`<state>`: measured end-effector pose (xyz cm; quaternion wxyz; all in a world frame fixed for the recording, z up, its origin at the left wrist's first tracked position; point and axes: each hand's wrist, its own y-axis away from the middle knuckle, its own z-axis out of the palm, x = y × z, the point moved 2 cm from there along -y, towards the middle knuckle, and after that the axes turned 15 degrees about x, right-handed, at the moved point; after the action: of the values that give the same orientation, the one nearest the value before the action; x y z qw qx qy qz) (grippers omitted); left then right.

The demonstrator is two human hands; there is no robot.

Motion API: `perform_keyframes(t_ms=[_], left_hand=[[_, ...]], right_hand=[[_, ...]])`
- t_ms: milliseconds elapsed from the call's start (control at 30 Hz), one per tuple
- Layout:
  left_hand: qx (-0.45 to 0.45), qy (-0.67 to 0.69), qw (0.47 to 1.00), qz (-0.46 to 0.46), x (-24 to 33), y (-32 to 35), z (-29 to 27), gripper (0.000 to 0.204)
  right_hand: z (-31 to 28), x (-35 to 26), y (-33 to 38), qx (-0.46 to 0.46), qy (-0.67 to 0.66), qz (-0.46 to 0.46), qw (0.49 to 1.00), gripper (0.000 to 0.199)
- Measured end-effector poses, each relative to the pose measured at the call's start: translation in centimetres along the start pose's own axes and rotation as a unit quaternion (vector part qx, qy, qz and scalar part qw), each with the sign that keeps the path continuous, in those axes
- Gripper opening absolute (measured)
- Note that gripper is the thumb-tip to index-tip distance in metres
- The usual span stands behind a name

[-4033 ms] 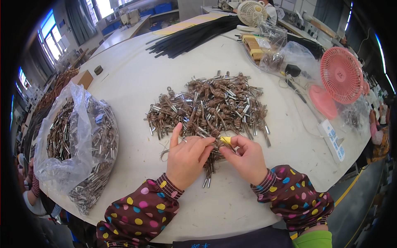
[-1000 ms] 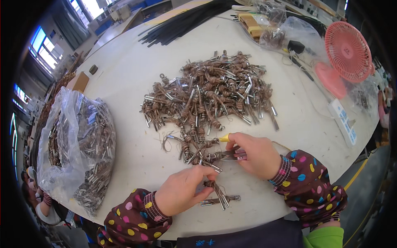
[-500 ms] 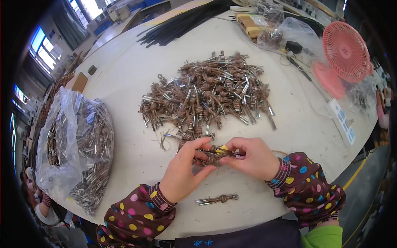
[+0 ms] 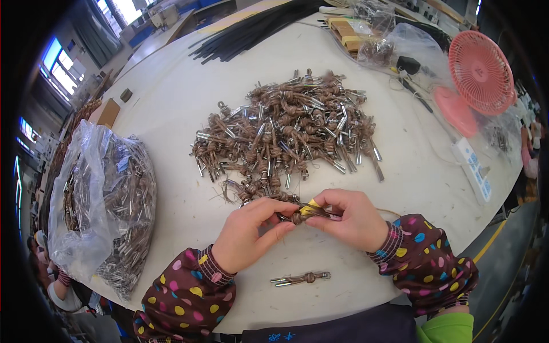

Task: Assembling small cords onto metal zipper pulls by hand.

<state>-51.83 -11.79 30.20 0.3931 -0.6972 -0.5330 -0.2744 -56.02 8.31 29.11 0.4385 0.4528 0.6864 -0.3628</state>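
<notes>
Brown knotted cord piece (image 4: 298, 216) — long axis left-right, frame centre | left hand (image 4: 250, 232) pinches knot | right hand (image 4: 349, 218) pinches yellow-tipped end | desk (image 4: 171, 114)

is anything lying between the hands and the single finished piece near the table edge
Nothing visible does. The left hand and right hand pinch a knotted cord piece, and only bare table separates them from the single piece lying nearer the person.
</notes>
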Motion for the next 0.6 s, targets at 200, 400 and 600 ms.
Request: perform_keyframes(t_ms=[200,400,600], left_hand=[[0.038,-0.055,0.998,-0.001,0.7,0.9,0.2,0.053],[0.080,-0.103,0.991,0.028,1.2,1.7,0.6,0.054],[0.095,0.021,0.995,-0.027,0.5,2.0,0.9,0.052]], right_hand=[[0.3,0.8,0.0,-0.043,-0.020,0.103,0.994,0.019],[0.7,0.8,0.2,-0.009,0.012,0.009,1.000,0.027],[1.4,-0.6,0.6,0.030,0.026,-0.121,0.992,0.033]])
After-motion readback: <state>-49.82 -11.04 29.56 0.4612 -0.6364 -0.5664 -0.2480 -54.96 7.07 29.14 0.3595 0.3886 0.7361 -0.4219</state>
